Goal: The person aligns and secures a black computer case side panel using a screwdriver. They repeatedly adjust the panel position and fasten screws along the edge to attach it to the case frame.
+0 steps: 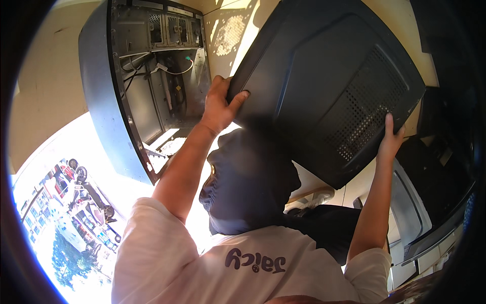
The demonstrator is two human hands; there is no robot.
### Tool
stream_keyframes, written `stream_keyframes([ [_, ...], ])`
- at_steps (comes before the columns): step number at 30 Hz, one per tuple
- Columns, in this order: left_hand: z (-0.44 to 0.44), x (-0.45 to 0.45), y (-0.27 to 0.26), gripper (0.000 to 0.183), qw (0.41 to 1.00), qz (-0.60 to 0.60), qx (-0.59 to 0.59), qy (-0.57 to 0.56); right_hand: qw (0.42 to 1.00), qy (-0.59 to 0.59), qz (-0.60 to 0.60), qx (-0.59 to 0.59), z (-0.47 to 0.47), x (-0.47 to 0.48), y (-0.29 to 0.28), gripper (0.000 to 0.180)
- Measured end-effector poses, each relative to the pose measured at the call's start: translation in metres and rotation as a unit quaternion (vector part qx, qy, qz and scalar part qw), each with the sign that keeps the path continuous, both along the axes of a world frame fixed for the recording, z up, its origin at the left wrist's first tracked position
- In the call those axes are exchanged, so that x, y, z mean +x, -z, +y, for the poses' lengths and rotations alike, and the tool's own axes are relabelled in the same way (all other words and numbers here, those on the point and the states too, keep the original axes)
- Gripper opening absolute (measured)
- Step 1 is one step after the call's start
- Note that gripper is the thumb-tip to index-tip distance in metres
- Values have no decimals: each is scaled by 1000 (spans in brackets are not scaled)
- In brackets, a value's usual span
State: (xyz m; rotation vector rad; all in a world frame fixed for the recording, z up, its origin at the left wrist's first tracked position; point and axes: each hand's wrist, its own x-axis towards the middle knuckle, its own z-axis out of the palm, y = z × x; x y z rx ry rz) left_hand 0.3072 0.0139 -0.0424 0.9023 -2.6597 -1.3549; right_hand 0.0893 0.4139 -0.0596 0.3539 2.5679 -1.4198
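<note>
Both of my hands grip a large black computer case side panel (315, 72), tilted in front of me. It has a raised ridge pattern and a perforated vent area. My left hand (221, 104) holds its left edge, with the thumb on the near face. At the lower right edge, my right hand (390, 138) has a finger laid over the face beside the vent holes. Left of the panel stands an open metal computer case (146, 98). Inside it are drive bays (175, 28), dark cables and a white cable with a green connector (188, 58).
Dark equipment (429, 171) and a grey panel (408, 201) lie at the right. A dark cloth-like shape (250, 182), possibly my clothing, fills the middle below the panel. Parked two-wheelers (85, 190) appear outside in bright light at the lower left. Sunlight patches fall on the floor (229, 34).
</note>
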Motion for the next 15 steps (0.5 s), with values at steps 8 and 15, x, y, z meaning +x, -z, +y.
stream_keyframes([
  [8,-2,2,7,43,998,-24,-46,25,996,33,3,77,-7,16,-2,69],
  [15,2,-1,4,56,992,-66,-103,43,994,26,8,110,-6,15,2,69],
])
